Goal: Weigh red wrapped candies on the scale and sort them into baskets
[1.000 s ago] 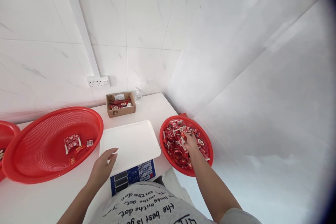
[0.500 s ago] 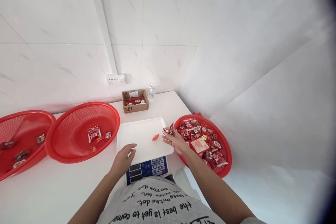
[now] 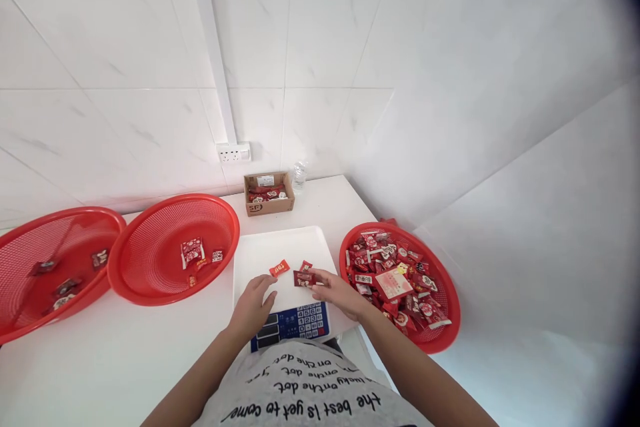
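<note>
Over the white tray [image 3: 250, 247] of a blue digital scale [image 3: 293, 323], my right hand [image 3: 337, 292] has its thumb and fingers at the end of a dark red wrapped candy [image 3: 303, 279]. Just behind it a smaller red candy [image 3: 306, 266] shows, partly covered. My left hand [image 3: 254, 303] is at the tray's front left, fingers bent and thumb apart, holding nothing. An orange-red wrapped candy [image 3: 279, 268] lies on the tray just beyond its fingertips.
Right of the scale stands a red basket [image 3: 453, 310] heaped with wrapped candies. Two red baskets on the left, one nearer [image 3: 150, 240] and one farther [image 3: 30, 247], hold several packets. A cardboard box [image 3: 270, 205] and clear plastic [image 3: 299, 175] stand near the wall.
My right hand has moved left over the tray with candy from near the right basket. The orange-red candy has shifted left, towards my left hand. The view has turned slightly.
</note>
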A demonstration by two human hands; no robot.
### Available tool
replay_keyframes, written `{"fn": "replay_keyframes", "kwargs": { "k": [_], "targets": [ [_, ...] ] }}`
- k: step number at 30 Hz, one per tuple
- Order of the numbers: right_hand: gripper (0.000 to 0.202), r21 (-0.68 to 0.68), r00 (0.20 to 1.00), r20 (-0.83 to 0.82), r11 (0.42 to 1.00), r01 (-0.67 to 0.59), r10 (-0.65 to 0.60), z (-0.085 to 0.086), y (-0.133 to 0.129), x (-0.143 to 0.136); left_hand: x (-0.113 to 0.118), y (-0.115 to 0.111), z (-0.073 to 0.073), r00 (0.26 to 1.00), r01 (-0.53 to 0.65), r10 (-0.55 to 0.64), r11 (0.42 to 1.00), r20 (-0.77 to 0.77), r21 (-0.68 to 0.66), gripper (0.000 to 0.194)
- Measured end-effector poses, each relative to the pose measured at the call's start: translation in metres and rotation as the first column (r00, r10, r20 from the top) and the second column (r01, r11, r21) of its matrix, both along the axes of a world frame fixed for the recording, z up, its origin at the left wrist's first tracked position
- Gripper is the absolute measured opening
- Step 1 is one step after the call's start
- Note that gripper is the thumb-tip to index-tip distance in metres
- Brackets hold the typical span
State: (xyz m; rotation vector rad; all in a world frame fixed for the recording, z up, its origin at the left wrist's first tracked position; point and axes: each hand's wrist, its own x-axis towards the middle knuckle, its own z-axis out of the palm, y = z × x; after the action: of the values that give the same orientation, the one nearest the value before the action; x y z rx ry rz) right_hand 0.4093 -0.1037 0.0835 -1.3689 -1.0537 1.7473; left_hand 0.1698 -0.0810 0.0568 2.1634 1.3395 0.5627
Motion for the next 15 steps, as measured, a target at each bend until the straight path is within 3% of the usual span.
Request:
{"fn": "replay_keyframes", "kwargs": {
  "k": [2, 4, 7, 9, 12, 15],
  "targets": [
    [0.050, 0.069, 0.996, 0.024, 0.994, -0.086, 0.085, 0.001, -0.003, -0.004, 0.008, 0.000, -0.005, 0.997, 0.063, -0.060, 0.995, -0.040, 0.079, 0.033],
    [0.045, 0.143, 0.991, 0.106, 0.985, -0.101, 0.086, -0.005, -0.003, -0.006, 0.020, -0.001, -0.008, 0.982, 0.168, -0.154, 0.976, -0.107, 0.141, 0.044],
    [0.038, 0.241, 0.970, 0.238, 0.970, -0.003, -0.056, -0.019, -0.002, -0.001, 0.043, 0.000, -0.008, 0.923, 0.349, -0.311, 0.925, -0.228, 0.152, 0.059],
    [0.033, 0.289, 0.926, 0.318, 0.951, 0.111, -0.205, -0.029, -0.001, 0.009, 0.057, 0.005, -0.008, 0.882, 0.419, -0.367, 0.898, -0.295, 0.137, 0.058],
    [0.028, 0.344, 0.823, 0.427, 0.909, 0.236, -0.375, -0.038, -0.005, 0.036, 0.072, 0.015, -0.012, 0.848, 0.446, -0.381, 0.889, -0.369, 0.107, 0.051],
    [0.030, 0.344, 0.710, 0.560, 0.899, 0.270, -0.427, -0.046, -0.014, 0.066, 0.075, 0.026, -0.021, 0.820, 0.465, -0.405, 0.883, -0.405, 0.057, 0.046]
  ]
}}
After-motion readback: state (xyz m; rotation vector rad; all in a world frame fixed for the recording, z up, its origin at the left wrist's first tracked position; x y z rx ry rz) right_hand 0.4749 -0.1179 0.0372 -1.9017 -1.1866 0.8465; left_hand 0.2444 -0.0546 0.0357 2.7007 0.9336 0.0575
